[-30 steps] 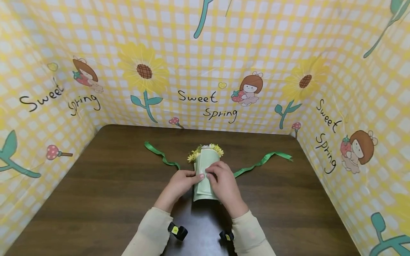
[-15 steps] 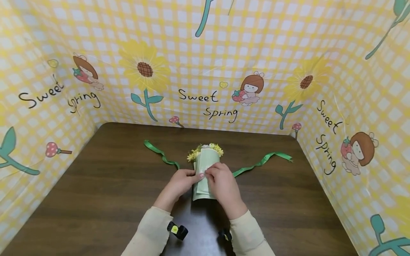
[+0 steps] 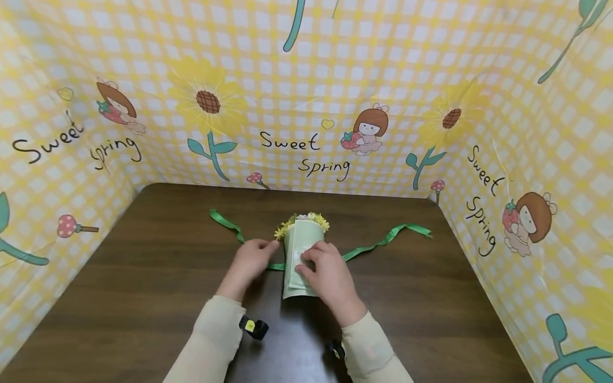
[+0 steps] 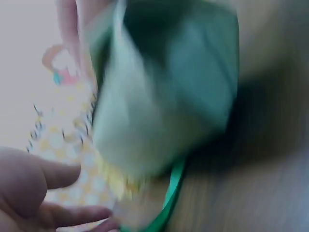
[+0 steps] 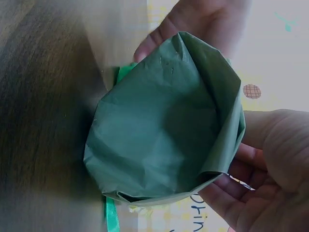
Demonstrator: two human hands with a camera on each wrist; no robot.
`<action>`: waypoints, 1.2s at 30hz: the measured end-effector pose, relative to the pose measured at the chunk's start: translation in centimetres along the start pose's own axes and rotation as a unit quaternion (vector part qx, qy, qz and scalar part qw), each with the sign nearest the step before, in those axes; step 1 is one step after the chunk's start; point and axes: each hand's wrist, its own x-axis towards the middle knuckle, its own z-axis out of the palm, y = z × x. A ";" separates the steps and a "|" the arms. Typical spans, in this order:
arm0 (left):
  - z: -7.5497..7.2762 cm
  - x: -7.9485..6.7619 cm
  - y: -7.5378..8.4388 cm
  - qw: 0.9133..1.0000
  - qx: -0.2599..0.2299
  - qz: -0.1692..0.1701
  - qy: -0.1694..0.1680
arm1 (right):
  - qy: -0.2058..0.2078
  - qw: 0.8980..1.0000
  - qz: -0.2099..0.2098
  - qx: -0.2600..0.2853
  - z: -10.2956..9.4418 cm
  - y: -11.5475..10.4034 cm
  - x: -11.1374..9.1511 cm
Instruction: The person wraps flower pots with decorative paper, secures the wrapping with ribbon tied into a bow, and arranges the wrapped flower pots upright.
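Note:
A small bouquet lies on the table in a pale green paper wrap (image 3: 295,274), its yellow flowers (image 3: 318,219) at the far end. The right hand (image 3: 331,276) rests its fingertips on the wrap's overlapped flap, with thumb and forefinger apart. Beside the wrap on the left, the left hand (image 3: 249,264) is off the paper and over a green ribbon (image 3: 278,266) that passes under the bouquet. Its thumb and fingers stand apart in the left wrist view. Looking into the wrap's open end (image 5: 159,130), the right wrist view shows folded paper; the stems are hidden.
The ribbon's far left end (image 3: 222,218) and right end (image 3: 397,230) spread over the dark wooden table (image 3: 143,298). Yellow checked cloth (image 3: 297,96) with printed flowers and figures walls the back and both sides.
The left hand has let go of the wrap and moved left toward the ribbon, uncovering a stretch of it beside the wrap. The right hand stays on the flap, its thumb and forefinger now farther apart.

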 end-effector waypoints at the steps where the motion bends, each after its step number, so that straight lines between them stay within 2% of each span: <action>1: -0.6 0.6 -0.5 1.000 0.014 -0.011 0.025 | -0.003 1.000 0.002 0.005 0.0 0.0 0.0; 4: -2.1 2.5 -2.1 0.995 0.054 -0.039 0.080 | -0.010 1.000 0.008 0.013 0.0 -0.1 0.2; 7: -2.9 4.1 -3.6 0.991 0.073 -0.048 0.100 | -0.014 1.000 0.016 0.013 -0.1 -0.1 0.2; 10: -3.0 5.1 -4.0 0.990 0.091 -0.046 0.095 | -0.014 1.000 0.019 0.011 -0.1 -0.1 0.3; 13: -3.1 5.5 -3.9 0.990 0.103 -0.042 0.085 | -0.014 1.000 0.019 0.015 -0.1 -0.1 0.3; 17: -4.1 5.6 -4.2 0.991 0.087 -0.053 0.089 | -0.020 0.999 0.020 0.024 0.0 -0.1 0.4; 19: -4.8 5.7 -4.5 0.993 0.044 -0.069 0.086 | -0.021 0.999 0.019 0.028 0.0 -0.1 0.3; 21: -5.3 5.8 -4.7 0.992 -0.029 -0.092 0.078 | -0.017 0.999 0.020 0.030 0.0 -0.1 0.4; 23: -5.9 5.9 -4.7 0.984 -0.121 -0.115 0.062 | -0.013 0.999 0.017 0.032 -0.1 -0.1 0.4; 25: -6.4 6.0 -4.3 0.963 -0.228 -0.135 0.044 | -0.013 0.999 0.016 0.033 -0.2 -0.1 0.5; 27: -6.8 6.0 -3.5 0.940 -0.310 -0.139 0.028 | -0.013 0.999 0.014 0.034 -0.3 -0.2 0.6; 29: -7.1 6.0 -2.5 0.917 -0.375 -0.135 0.013 | -0.012 0.999 0.014 0.032 -0.3 -0.2 0.6; 30: -7.2 5.9 -1.8 0.909 -0.396 -0.130 0.005 | -0.012 0.999 0.015 0.032 -0.3 -0.2 0.6; 32: -7.3 5.6 -0.4 0.903 -0.414 -0.115 -0.003 | -0.009 0.999 0.014 0.031 -0.2 -0.2 0.6; 34: -7.1 5.1 1.4 0.904 -0.418 -0.092 -0.004 | -0.009 0.999 0.012 0.032 -0.2 -0.2 0.6; 35: -6.9 4.8 2.5 0.909 -0.411 -0.072 0.000 | -0.010 0.999 0.011 0.032 -0.2 -0.1 0.6; 36: -6.4 4.6 3.6 0.920 -0.390 -0.044 0.009 | -0.011 0.999 0.010 0.032 -0.2 -0.1 0.6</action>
